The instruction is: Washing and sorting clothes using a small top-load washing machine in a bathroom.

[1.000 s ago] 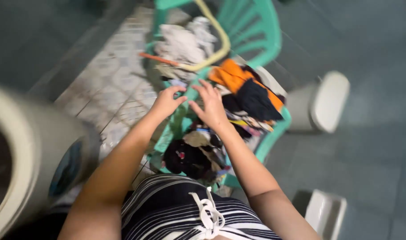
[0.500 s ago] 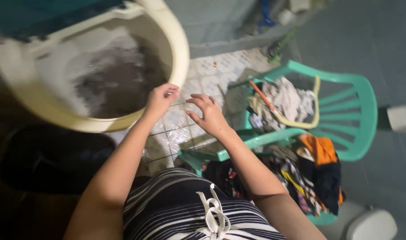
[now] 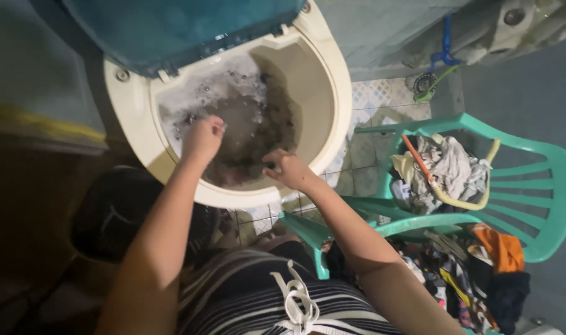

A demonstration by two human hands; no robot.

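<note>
A round cream washing tub stands open, its teal lid tipped back. Inside is murky, foamy water with dark laundry in it. My left hand is over the left side of the tub, fingers curled down into the foam. Near the front rim, my right hand reaches in with its fingers bent onto the dark wet cloth. The water and foam hide whether either hand has a hold on anything.
A green plastic chair to the right carries pale clothes and a yellowish hose. Mixed dark and orange clothes are heaped below it. A black bucket sits at the left. A blue tap is on the wall.
My view swung from the chair of clothes to the tub. Both hands moved from above the clothes, across the tiled floor, and down into the tub's water.
</note>
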